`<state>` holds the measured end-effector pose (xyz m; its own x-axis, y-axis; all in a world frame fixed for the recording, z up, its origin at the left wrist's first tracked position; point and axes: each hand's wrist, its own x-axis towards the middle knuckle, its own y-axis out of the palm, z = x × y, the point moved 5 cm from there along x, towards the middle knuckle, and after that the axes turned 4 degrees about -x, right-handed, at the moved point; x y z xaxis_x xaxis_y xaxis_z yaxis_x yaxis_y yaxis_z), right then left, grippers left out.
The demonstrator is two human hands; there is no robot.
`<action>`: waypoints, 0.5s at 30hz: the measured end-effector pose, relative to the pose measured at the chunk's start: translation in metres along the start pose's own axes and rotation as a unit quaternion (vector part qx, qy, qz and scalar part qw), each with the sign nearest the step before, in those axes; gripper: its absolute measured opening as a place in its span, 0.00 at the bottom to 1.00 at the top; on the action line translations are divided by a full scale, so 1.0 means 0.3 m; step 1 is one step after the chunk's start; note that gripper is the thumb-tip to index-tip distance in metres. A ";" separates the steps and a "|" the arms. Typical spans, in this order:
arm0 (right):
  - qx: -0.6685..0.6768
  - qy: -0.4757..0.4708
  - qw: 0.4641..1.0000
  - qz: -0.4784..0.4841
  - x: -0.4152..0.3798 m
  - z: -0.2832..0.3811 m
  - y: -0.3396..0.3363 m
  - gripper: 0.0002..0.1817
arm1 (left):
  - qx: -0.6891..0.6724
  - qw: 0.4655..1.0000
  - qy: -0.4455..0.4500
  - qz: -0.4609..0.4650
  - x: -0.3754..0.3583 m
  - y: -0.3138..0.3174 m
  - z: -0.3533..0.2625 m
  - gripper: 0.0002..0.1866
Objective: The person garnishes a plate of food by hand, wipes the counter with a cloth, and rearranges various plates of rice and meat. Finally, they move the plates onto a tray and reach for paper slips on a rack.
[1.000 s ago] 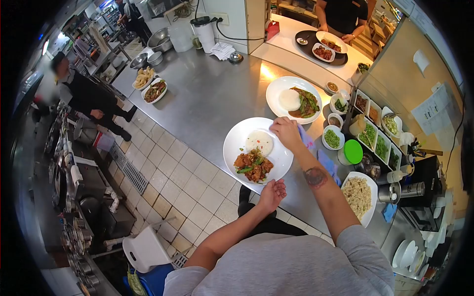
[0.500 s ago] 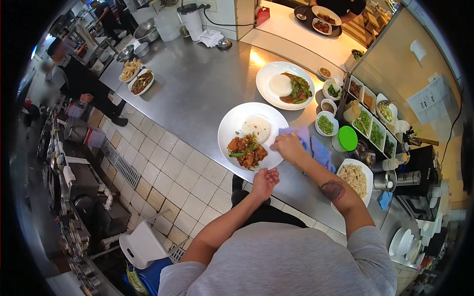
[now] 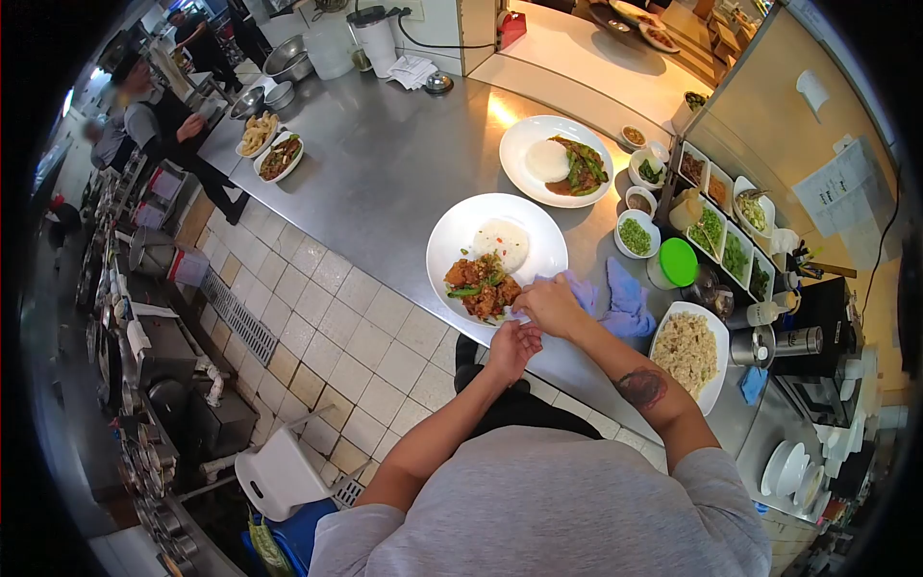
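A white plate [image 3: 452,242] with a mound of rice and saucy chicken with green beans sits at the near edge of the steel counter [image 3: 385,183]. My right hand [image 3: 550,303] is closed on a blue cloth [image 3: 615,300] and presses it against the plate's near rim. My left hand [image 3: 512,348] is just below the rim, fingers curled under the plate's edge. A second white plate [image 3: 527,139] with rice and greens lies farther back.
Small bowls of garnish [image 3: 636,236], a green-lidded container [image 3: 676,264] and a rack of herb trays [image 3: 735,255] line the right side. A plate of fried rice [image 3: 687,351] sits near right. Two dishes [image 3: 269,146] stand far left. People work by the stoves [image 3: 159,125].
My right hand has swept the blue cloth from the plate's far rim round its right side to the near rim. The person at the far pass has left view.
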<state>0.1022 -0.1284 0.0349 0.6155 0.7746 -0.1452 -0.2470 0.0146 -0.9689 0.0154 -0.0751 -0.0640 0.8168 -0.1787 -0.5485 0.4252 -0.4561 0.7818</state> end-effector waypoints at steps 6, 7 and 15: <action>0.361 -0.143 0.913 0.123 -0.003 -0.069 -0.039 0.08 | 0.065 0.997 -0.011 0.044 -0.096 0.017 -0.074 0.30; 0.387 -0.132 0.904 0.121 -0.009 -0.115 -0.069 0.09 | 0.099 0.995 -0.005 0.025 -0.098 -0.001 -0.077 0.29; 0.134 0.327 0.922 -0.157 -0.398 -0.433 -0.302 0.10 | 0.136 0.984 -0.036 -0.106 0.004 -0.006 -0.013 0.23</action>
<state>0.1482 -0.3043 0.1139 0.9863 0.1600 -0.0401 -0.1014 0.3966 -0.9124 0.0170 -0.0711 -0.0649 0.6873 -0.1121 -0.7177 0.4548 -0.7040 0.5454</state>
